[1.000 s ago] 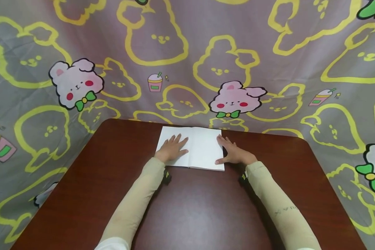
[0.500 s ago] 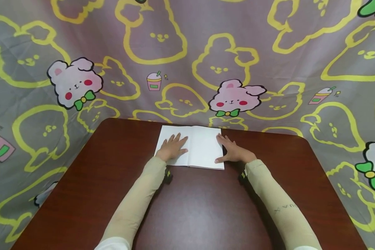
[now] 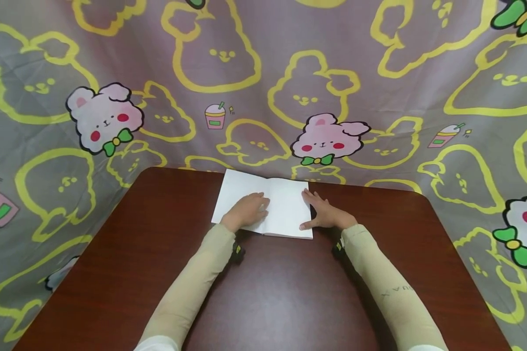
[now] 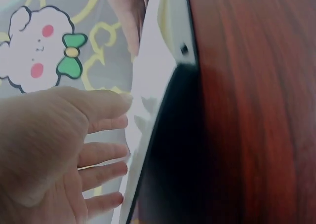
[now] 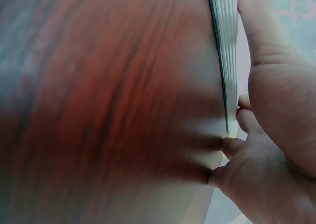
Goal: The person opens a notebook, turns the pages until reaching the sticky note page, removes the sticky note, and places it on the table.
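An open book [image 3: 287, 207] with blank white pages and a dark cover lies at the far side of the table. Its left half [image 3: 233, 187] is tilted up off the tabletop, and the dark cover underside [image 4: 173, 135] shows in the left wrist view. My left hand [image 3: 247, 210] is over the left page near the middle fold, its fairly straight fingers [image 4: 106, 155] reaching to the paper with the fingertips right at it. At the book's right edge, my right hand [image 3: 327, 213] rests with spread fingers; some fingertips [image 5: 232, 146] touch the table beside the page stack [image 5: 227, 41].
The reddish-brown wooden table [image 3: 263, 292] has rounded far corners. Behind it and along both sides hangs a grey curtain [image 3: 246, 58] with yellow outlines and rabbit faces. A small dark device [image 3: 238, 252] sits under the left wrist, another [image 3: 339, 248] under the right.
The left half of the book has risen off the table. My left hand has turned and moved from lying flat with spread fingers toward the middle fold. My right hand stays in place.
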Demonstrator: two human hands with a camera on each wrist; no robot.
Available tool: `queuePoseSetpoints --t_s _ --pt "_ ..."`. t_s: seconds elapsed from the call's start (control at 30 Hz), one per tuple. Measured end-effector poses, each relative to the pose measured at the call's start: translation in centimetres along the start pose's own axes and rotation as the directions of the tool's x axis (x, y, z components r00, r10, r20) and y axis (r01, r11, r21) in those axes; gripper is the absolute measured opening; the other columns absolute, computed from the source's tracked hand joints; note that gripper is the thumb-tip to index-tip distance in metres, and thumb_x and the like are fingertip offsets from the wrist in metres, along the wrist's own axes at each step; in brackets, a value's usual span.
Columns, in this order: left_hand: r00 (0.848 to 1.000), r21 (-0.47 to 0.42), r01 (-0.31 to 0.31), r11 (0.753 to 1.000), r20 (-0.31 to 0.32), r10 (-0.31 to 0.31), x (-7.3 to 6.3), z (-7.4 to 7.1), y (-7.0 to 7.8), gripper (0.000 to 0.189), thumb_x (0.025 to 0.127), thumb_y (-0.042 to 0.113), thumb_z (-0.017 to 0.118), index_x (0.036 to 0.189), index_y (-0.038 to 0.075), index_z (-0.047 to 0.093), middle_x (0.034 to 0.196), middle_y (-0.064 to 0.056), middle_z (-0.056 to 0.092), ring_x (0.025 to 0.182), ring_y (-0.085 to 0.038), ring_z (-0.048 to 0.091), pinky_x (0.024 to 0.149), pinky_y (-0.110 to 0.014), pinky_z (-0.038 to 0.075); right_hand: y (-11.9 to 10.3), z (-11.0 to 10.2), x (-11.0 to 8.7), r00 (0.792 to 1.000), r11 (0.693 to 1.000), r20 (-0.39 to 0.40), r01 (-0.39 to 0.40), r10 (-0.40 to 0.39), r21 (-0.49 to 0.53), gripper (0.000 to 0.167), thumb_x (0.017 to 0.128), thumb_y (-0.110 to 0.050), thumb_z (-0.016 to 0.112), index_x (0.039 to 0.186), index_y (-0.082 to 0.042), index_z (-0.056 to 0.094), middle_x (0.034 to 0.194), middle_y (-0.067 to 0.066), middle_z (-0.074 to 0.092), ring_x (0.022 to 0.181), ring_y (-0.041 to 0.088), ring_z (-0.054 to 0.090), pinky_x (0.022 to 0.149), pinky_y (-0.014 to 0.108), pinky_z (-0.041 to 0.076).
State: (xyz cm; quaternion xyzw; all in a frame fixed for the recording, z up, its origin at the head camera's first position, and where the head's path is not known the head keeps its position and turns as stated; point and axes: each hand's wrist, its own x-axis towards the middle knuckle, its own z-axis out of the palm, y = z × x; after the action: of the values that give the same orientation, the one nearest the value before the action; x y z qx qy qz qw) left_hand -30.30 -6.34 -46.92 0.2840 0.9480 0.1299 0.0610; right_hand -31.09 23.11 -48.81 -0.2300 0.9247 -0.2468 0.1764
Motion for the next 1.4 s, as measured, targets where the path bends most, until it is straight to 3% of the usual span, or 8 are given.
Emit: queuePoseSetpoints --t_s 0.1,0.23,0.43,0.6,0.77,1.07,1.4 --pt "1.0 -0.042 -0.018 0.999 -0.013 0.017 -0.3 -0.2 0.8 0.042 0.103 0.023 0.06 0.14 0.005 0.059 0.152 -0.017 0.051 0.144 -0.032 0.044 0.12 -0.042 0.033 -0.1 -0.1 0.0 1.0 1.0 0.005 -0.016 0.016 -0.003 0.123 0.08 -0.048 0.085 0.163 -0.004 0.005 0.171 0.018 0.0 0.155 0.045 -0.006 0.118 0.072 0.0" --pt "0.997 -0.025 -0.072 0.997 -0.008 0.072 -0.4 -0.2 1.9 0.046 0.1 0.033 0.065 0.138 0.007 0.062 0.148 -0.015 0.054 0.139 -0.03 0.05 0.117 -0.041 0.037 -0.2 -0.2 0.1 1.0 1.0 0.015 -0.026 0.026 -0.005 0.124 0.079 -0.049 0.084 0.163 -0.004 0.005 0.171 0.018 0.0 0.155 0.046 -0.006 0.118 0.072 0.0" --pt "0.987 0.017 -0.158 0.987 -0.016 0.158 -0.4 0.4 3.0 0.07 0.08 0.057 0.08 0.131 0.01 0.067 0.132 -0.007 0.062 0.122 -0.024 0.059 0.106 -0.039 0.047 -0.4 -0.3 0.1 1.0 1.0 0.018 -0.015 0.015 -0.014 0.123 0.08 -0.049 0.084 0.162 -0.001 0.007 0.17 0.021 0.002 0.154 0.049 -0.004 0.117 0.074 0.003" --pt "0.984 0.027 -0.169 0.985 -0.051 0.17 -0.2 0.9 3.5 0.07 0.071 0.055 0.089 0.124 0.012 0.071 0.119 -0.006 0.06 0.106 -0.022 0.058 0.095 -0.038 0.051 -0.4 -0.4 0.2 0.999 0.999 0.027 -0.023 0.024 -0.026 0.122 0.081 -0.048 0.084 0.163 -0.002 0.006 0.17 0.02 0.001 0.154 0.048 -0.004 0.118 0.072 0.004" --pt "0.986 0.027 -0.15 0.988 -0.067 0.151 0.0 1.0 3.6 0.064 0.071 0.051 0.09 0.119 0.013 0.073 0.113 -0.005 0.06 0.101 -0.022 0.058 0.093 -0.037 0.051 -0.6 -0.6 0.2 1.0 1.0 0.026 -0.011 0.012 -0.025 0.122 0.081 -0.047 0.084 0.163 -0.001 0.006 0.17 0.02 0.001 0.154 0.048 -0.004 0.117 0.073 0.005" --pt "0.987 0.006 -0.156 0.988 -0.039 0.156 -0.4 0.9 3.7 0.052 0.078 0.045 0.087 0.115 0.012 0.073 0.11 -0.004 0.06 0.1 -0.02 0.059 0.093 -0.036 0.051 -0.7 -0.4 0.1 0.999 1.0 0.032 -0.005 0.006 -0.022 0.122 0.08 -0.05 0.084 0.162 0.0 0.009 0.17 0.021 0.004 0.153 0.051 -0.001 0.116 0.074 0.006" --pt "0.974 0.066 -0.225 0.972 -0.026 0.227 -1.1 0.5 4.0 0.026 0.085 0.037 0.083 0.089 0.015 0.07 0.089 0.003 0.063 0.076 -0.011 0.056 0.072 -0.029 0.051 -0.8 -0.4 0.0 1.0 1.0 0.013 0.023 -0.023 -0.006 0.118 0.082 -0.046 0.084 0.161 0.003 0.011 0.169 0.024 0.005 0.152 0.054 0.001 0.114 0.077 0.007"
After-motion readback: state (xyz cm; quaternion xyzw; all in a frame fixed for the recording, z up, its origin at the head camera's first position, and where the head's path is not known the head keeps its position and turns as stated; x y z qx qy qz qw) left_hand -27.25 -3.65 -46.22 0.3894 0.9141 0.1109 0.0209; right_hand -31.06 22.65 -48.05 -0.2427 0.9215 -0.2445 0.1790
